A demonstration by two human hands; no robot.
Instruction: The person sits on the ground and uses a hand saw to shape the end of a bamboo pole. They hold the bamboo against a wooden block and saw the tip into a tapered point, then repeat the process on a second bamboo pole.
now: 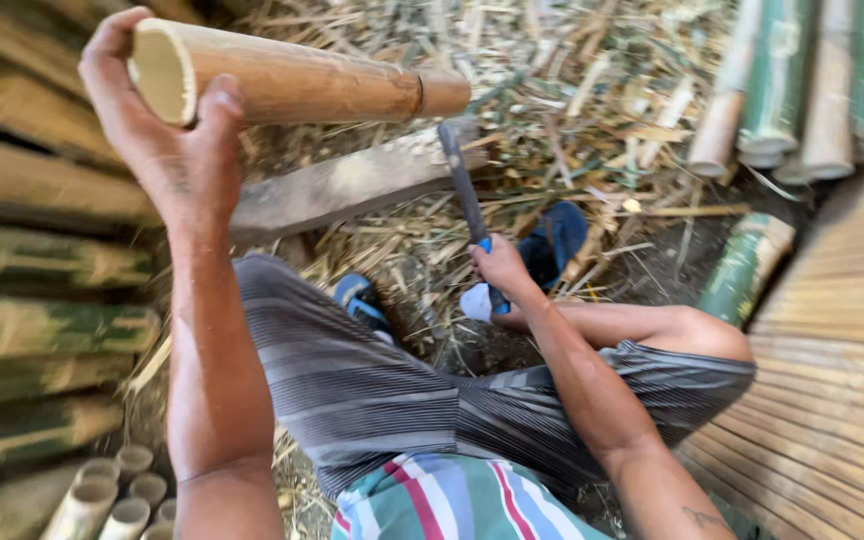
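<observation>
Bamboo tube [292, 85] — inside left grip [157, 130]

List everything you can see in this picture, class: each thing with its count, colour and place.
bamboo tube: one, tan, held up at top left
knife: one, dark blade, centre
wooden plank: one, grey-brown, under the tube
bamboo poles: several, green-tan, stacked left
bamboo poles, far stack: several, green-tan, top right
split bamboo mat: one, tan, right
sandals: two, blue, on feet
left hand: grips tube
right hand: grips knife
</observation>
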